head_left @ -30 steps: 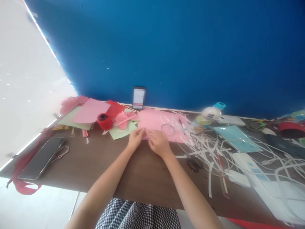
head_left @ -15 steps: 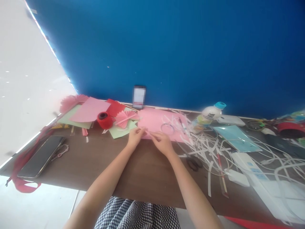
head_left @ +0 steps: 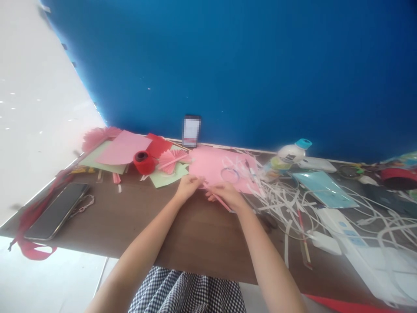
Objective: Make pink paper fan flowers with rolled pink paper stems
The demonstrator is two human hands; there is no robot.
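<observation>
Near the front edge of a pink paper sheet [head_left: 211, 158], my left hand [head_left: 189, 186] and my right hand [head_left: 228, 194] face each other with their fingertips almost meeting. A narrow folded pink paper strip [head_left: 224, 203] runs from between the fingertips and sticks out below my right hand. Both hands are closed on it, though the fingers cover much of the strip. To the left of my left hand lie a pink pleated paper fan [head_left: 172, 161] and a green paper sheet [head_left: 167, 177]. A clear tape-like ring [head_left: 230, 174] rests on the pink sheet.
A red roll [head_left: 144, 163] stands left among coloured papers. On the right are white paper strips [head_left: 289, 200], a glue bottle [head_left: 289, 154], a blue packet [head_left: 325, 189] and a power strip [head_left: 345, 230] with cables. A phone [head_left: 58, 211] lies left; another [head_left: 191, 131] leans on the wall.
My right hand has turned and shifted slightly right and down. The pink strip now shows slanting out below it. My left hand has barely moved.
</observation>
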